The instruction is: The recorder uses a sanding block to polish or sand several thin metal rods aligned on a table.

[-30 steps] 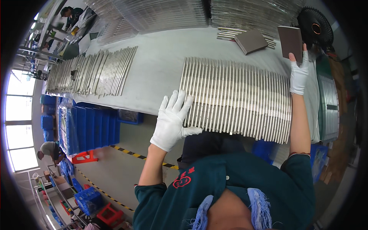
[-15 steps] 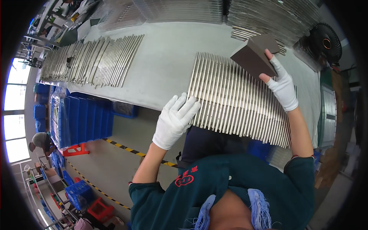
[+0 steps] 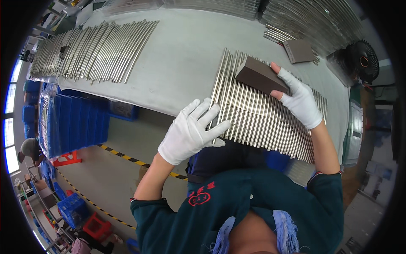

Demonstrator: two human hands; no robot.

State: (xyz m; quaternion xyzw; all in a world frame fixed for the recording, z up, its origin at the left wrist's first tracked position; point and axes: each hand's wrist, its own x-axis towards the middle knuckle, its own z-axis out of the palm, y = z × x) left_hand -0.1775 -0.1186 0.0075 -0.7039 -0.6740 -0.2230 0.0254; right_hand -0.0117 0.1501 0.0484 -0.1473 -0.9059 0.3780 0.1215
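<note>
A row of shiny metal rods (image 3: 258, 116) lies side by side on the pale-covered table in front of me. My right hand (image 3: 301, 101), in a white glove with bare thumb and fingertip showing, grips a dark brown rectangular block (image 3: 259, 75) over the far part of the rods. Whether the block's underside touches them, I cannot tell. At the row's left edge, my left hand (image 3: 190, 132), fully gloved in white, has its fingers spread, with the fingertips at the outermost rods. A second brown block (image 3: 299, 51) rests farther back at the right, by a few more rods.
Another batch of metal rods (image 3: 95, 53) covers the table's left end. Clear plastic-wrapped stacks (image 3: 313, 21) line the back, and a black fan (image 3: 361, 62) stands at the right. Blue crates (image 3: 78, 120) are stacked below left, beyond a yellow-black floor stripe (image 3: 135, 161).
My right hand has moved the block leftward over the rods, leaving the second block in plain view. My left hand has spread its fingers wider and some rods at the left edge have splayed.
</note>
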